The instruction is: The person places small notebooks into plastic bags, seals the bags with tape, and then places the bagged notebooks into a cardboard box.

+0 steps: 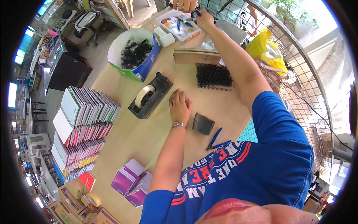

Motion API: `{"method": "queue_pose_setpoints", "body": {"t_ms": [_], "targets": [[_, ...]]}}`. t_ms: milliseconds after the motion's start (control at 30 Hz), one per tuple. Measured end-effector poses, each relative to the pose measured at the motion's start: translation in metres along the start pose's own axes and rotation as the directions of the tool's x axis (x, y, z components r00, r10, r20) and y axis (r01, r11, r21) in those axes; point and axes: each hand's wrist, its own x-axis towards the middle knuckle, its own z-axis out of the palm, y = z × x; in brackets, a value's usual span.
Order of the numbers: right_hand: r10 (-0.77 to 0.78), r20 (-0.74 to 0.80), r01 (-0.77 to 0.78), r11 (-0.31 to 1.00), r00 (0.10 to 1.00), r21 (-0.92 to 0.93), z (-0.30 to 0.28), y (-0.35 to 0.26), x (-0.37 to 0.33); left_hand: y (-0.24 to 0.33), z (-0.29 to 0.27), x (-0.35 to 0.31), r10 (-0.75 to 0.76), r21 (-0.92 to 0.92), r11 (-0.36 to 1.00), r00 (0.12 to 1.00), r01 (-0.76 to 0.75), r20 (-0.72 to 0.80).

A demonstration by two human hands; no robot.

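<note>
My left hand [181,106] lies flat on the wooden table, fingers stretched out and holding nothing. Beside it stands a black tape dispenser [151,96] with a roll of tape. My right arm stretches to the far end, where my right hand [204,20] is closed around blue-handled pliers [195,14] over a white plastic tray [164,18] of small tools. Another person's hand [184,5] is close by it. Nearer my body lie a dark, worn block [203,124] and a second pair of blue-handled pliers [217,141].
Black binding coils fill a cut-open tub [113,52] and lie in a bundle [213,76] by a wooden block [195,56]. Stacked spiral notebooks [84,112] line the left edge, near purple booklets [128,177]. A wire mesh [298,48] borders the right.
</note>
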Motion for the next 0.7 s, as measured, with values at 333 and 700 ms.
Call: {"method": "queue_pose_setpoints", "body": {"t_ms": [333,700], "targets": [[-0.345,-0.338,0.326,0.939,0.876,-0.113,-0.078,-0.064,-0.017,0.006,0.001,0.004,0.016,-0.026,1.000,1.000,-0.016,-0.009],[-0.448,0.491,0.624,0.727,0.748,-0.287,-0.306,-0.216,-0.122,-0.002,0.007,-0.003,-0.002,-0.029,1.000,1.000,0.001,-0.015]]}}
